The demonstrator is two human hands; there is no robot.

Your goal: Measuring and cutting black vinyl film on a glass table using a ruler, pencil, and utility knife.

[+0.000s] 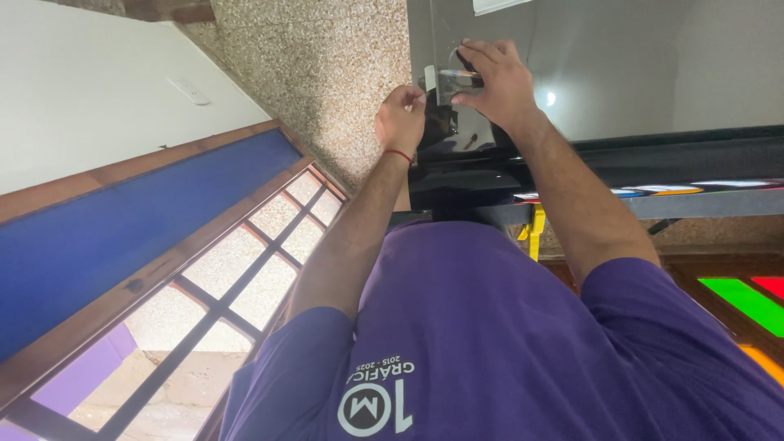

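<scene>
My purple T-shirt (490,327) fills the foreground. My right hand (500,82) pinches a small metal fitting (447,77) on the grey panel (604,57), steadying it. My left hand (400,118), fisted, sits just beside, contents hidden.

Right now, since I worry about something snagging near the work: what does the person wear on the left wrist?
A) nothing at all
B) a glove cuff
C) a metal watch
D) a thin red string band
D: a thin red string band circles the wrist just below the left hand, which is closed in a fist beside the right hand that pinches a small metal part.
</scene>
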